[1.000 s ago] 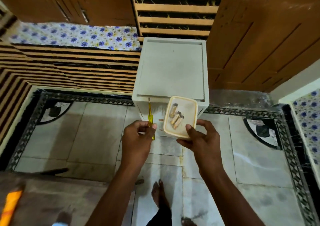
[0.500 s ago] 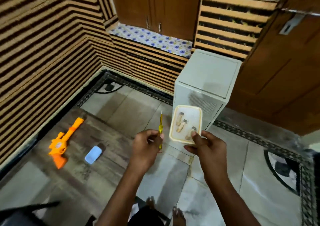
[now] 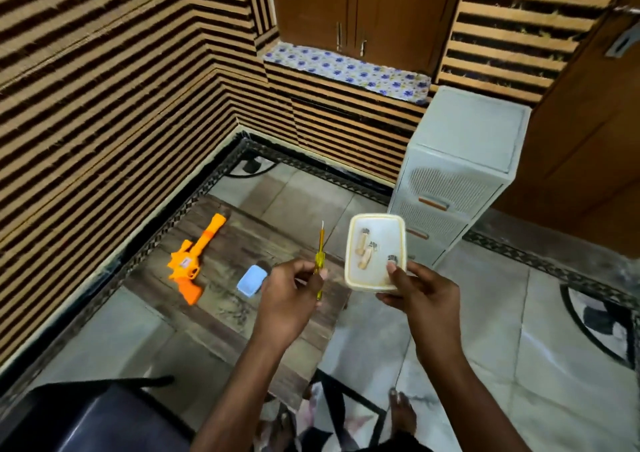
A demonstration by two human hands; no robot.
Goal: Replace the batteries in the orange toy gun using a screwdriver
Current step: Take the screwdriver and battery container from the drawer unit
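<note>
The orange toy gun [image 3: 192, 259] lies on a low wooden table [image 3: 225, 299] near the striped wall, barrel pointing away from me. My left hand [image 3: 291, 292] grips a yellow screwdriver [image 3: 320, 254] upright, tip up. My right hand [image 3: 420, 294] holds a cream plastic container [image 3: 375, 275] by its near edge, thumb on the rim. Several batteries [image 3: 364, 251] lie inside the container. Both hands are in the air to the right of the gun, apart from it.
A small blue box [image 3: 251, 279] sits on the table right of the gun. A white drawer unit [image 3: 457, 177] stands behind the container. A dark chair [image 3: 86, 417] is at the lower left. My feet show on the tiled floor [image 3: 485, 313].
My view has swung left from the drawer unit to the table, bringing the gun and blue box into sight. Both hands keep their hold on the screwdriver and container.
</note>
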